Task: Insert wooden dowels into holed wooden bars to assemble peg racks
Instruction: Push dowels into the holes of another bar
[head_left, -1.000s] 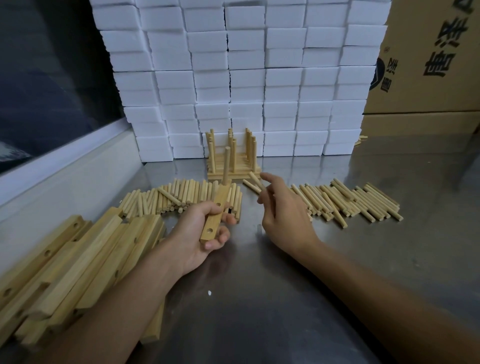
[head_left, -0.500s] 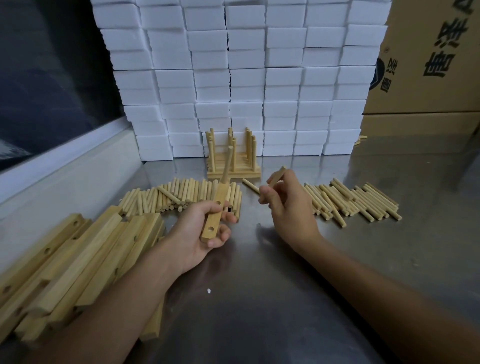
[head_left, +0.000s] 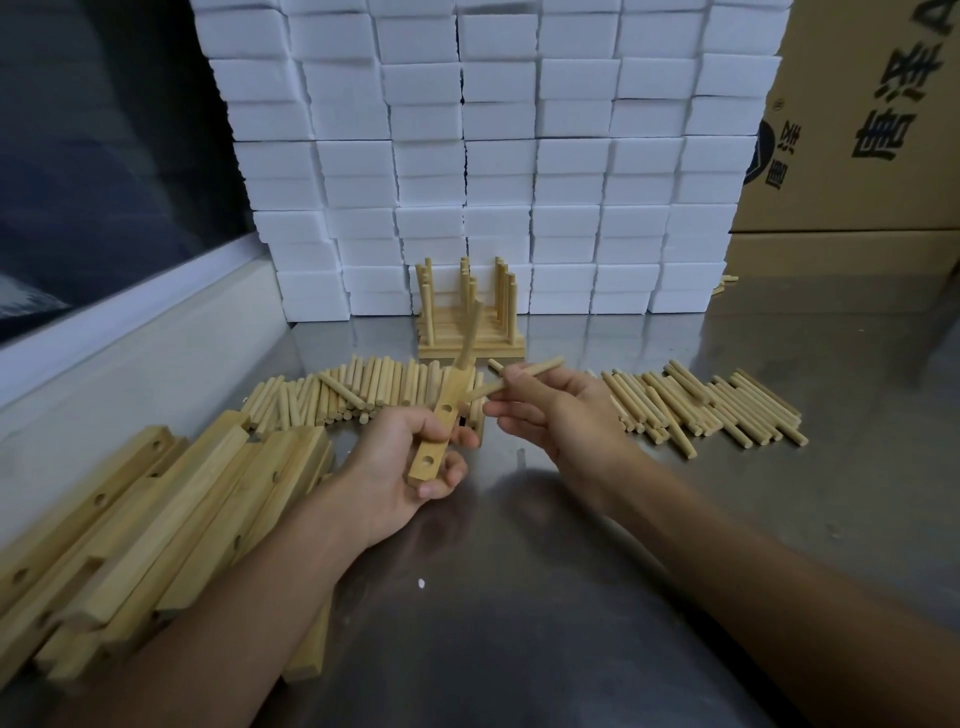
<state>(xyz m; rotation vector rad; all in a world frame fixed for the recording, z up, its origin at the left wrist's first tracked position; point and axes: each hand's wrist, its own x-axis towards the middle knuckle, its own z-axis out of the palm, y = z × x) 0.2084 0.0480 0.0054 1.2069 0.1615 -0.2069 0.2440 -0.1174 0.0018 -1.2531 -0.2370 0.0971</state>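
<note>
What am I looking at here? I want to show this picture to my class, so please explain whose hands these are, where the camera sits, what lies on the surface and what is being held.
There is no machine: a person works with bare hands, and the camera is worn on their head, looking forward and down.

The left hand grips a wooden bar with holes; one dowel already stands in its far end. The right hand pinches a second dowel, its tip close to the bar.

On the metal table lie a stack of holed bars at the left, loose dowels behind the left hand and more dowels at the right. Finished peg racks stand farther back, before white blocks and cardboard boxes.
</note>
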